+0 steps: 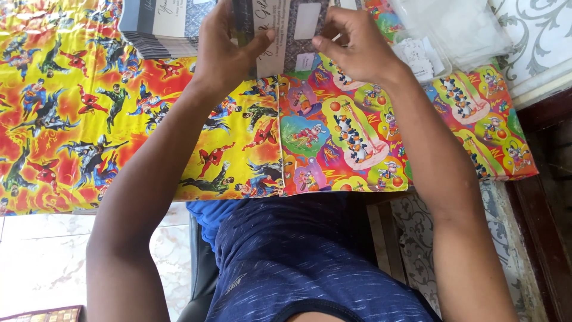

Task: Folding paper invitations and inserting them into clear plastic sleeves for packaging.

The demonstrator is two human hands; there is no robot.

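The desk (71,137) is covered edge to edge by bright cartoon-printed paper, yellow and red on the left, multicoloured on the right. Below its near edge a pale marbled tile floor (36,262) is seen at the left. At the right, a white cloth with a grey scroll pattern (536,30) and dark wooden furniture (548,179) are lit by daylight.

Grey printed card (280,36) looks like matt paper; stack of same cards (158,27) at bench far edge. Bench cover (119,119) is glossy cartoon-print wrapping paper. Clear plastic bags (459,30), shiny, far right corner.
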